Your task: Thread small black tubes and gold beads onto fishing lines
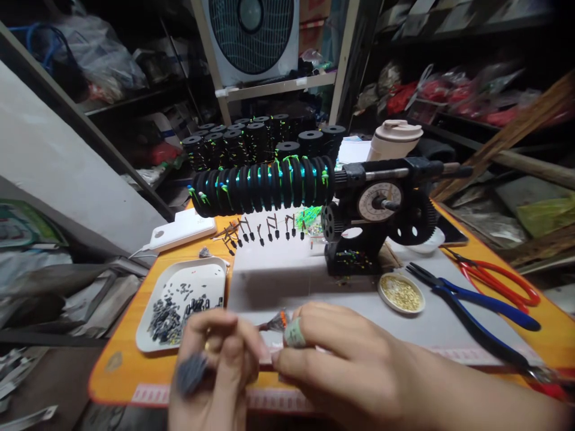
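Note:
My left hand is curled shut at the bottom centre, slightly blurred. A dark grey bundle sits in it, against the palm; its kind is unclear. To its right, my right hand has its fingers pinched together, with green tape around one finger. The fingertips of both hands almost meet; whatever the right fingers pinch is too blurred to make out. Just behind them on the grey mat lies a small dark piece with orange bits. A white tray of small black parts stands by my left hand.
A black geared device with a dial carries a ringed black roll wound with green and blue thread. Black spools stand behind. At right are a dish of gold bits, blue-handled pliers and a red-handled tool.

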Motion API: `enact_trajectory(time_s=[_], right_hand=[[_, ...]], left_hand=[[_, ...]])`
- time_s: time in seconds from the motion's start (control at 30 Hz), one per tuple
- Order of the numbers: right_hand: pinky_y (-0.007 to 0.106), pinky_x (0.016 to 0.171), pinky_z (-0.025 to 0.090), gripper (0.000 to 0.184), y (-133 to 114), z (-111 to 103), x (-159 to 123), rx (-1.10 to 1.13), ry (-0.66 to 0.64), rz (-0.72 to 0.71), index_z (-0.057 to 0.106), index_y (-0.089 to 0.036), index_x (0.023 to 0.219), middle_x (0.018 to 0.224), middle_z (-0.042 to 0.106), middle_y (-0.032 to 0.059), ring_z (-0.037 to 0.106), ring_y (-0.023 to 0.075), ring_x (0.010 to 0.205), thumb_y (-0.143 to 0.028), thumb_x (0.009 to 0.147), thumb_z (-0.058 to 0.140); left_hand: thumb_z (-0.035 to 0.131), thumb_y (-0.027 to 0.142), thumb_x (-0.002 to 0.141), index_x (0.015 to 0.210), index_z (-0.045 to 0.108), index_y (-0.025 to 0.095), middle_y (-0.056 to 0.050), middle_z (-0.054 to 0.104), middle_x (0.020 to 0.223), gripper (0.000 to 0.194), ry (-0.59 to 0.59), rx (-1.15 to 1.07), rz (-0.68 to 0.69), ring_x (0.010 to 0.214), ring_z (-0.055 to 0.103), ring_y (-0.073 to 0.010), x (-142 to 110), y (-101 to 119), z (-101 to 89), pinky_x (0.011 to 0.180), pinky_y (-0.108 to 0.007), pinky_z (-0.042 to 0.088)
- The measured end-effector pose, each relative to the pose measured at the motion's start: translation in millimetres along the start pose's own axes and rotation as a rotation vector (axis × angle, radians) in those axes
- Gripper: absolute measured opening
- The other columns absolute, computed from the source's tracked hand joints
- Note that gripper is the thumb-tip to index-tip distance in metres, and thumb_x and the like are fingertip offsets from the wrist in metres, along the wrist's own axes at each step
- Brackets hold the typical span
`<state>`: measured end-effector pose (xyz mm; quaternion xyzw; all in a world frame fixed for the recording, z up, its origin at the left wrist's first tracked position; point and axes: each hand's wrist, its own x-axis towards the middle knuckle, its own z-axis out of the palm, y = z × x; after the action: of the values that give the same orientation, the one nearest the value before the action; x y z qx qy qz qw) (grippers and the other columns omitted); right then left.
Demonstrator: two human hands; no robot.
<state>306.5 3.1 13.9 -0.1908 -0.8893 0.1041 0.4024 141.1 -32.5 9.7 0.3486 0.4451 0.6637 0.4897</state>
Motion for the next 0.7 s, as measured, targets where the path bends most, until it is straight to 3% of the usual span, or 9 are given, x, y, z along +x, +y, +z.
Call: enact_trajectory(time_s=[0.1, 0.17, 0.3, 0.47, 0.7], right_hand=[[0.023, 0.054, 0.038, 0.017, -0.2, -5.7, -0.2, 0.112, 0.078, 0.192, 0.070, -0.009, 0.088, 0.071, 0.050, 0.0013, 0.044, 0.0121, 0.062, -0.007, 0.092, 0.053], [0.021, 0.056, 0.039, 0.013, 3.0, -6.9, -0.1, 0.169, 0.131, 0.304, 0.068, -0.010, 0.087, 0.071, 0.049, -0.0003, 0.047, 0.0103, 0.064, -0.006, 0.089, 0.056], [0.021, 0.059, 0.041, 0.012, 13.4, -5.2, 0.4, 0.184, 0.186, 0.438, 0.069, -0.013, 0.083, 0.073, 0.054, 0.0002, 0.051, 0.0100, 0.066, -0.010, 0.090, 0.060], [0.025, 0.062, 0.045, 0.014, 16.8, -4.6, 2.1, 0.244, 0.159, 0.530, 0.077, -0.016, 0.085, 0.067, 0.060, 0.0015, 0.054, 0.0138, 0.068, -0.015, 0.092, 0.064], [0.021, 0.054, 0.043, 0.011, 11.8, -3.2, -0.1, 0.304, 0.225, 0.565, 0.080, -0.018, 0.088, 0.069, 0.058, 0.0006, 0.054, 0.0108, 0.062, -0.017, 0.089, 0.069]], left_hand=[[0.075, 0.038, 0.083, 0.094, 0.067, 0.020, -0.003, 0.065, 0.090, 0.023, -0.075, -0.045, -0.236, 0.061, 0.048, -0.0089, 11.7, -11.9, -3.6, 0.056, -0.020, 0.044], [0.071, 0.038, 0.085, 0.093, 0.069, 0.018, -0.003, 0.063, 0.090, 0.021, -0.131, -0.041, -0.290, 0.066, 0.050, -0.0110, 13.2, -21.1, -6.1, 0.061, -0.022, 0.045], [0.066, 0.041, 0.092, 0.089, 0.069, 0.018, -0.002, 0.062, 0.079, 0.023, -0.173, 0.050, -0.297, 0.067, 0.053, -0.0126, 9.0, -31.9, -4.7, 0.066, -0.023, 0.047], [0.071, 0.044, 0.088, 0.085, 0.071, 0.018, -0.003, 0.069, 0.079, 0.026, -0.186, 0.150, -0.286, 0.077, 0.062, -0.0183, 8.6, -28.4, 2.8, 0.079, -0.028, 0.050], [0.065, 0.056, 0.089, 0.083, 0.069, 0.020, 0.002, 0.059, 0.057, 0.037, -0.187, 0.285, -0.279, 0.052, 0.054, -0.0127, -0.8, -27.1, 9.6, 0.054, -0.023, 0.042]])
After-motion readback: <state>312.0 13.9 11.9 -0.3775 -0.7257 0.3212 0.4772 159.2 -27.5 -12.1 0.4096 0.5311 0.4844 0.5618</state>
